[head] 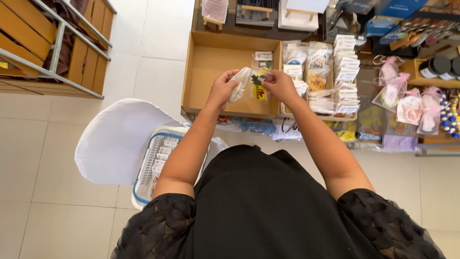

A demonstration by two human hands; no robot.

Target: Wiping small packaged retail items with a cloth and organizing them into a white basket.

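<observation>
Left hand (221, 89) and right hand (279, 84) pinch 1 clear packet (243, 82) above a nearly empty cardboard box (211, 62).

The floor (143, 38) is big pale shiny tiles in bright light, with a wooden slat bench (57, 43) with grey metal bars in one corner, a white chair (115, 141) nearby, and a low table (383, 139) full of small goods.

The person wears a black dress with short, sheer black sleeves of lace-like patterned mesh ending above the elbows; forearms and both hands are bare, without rings or watch.
</observation>
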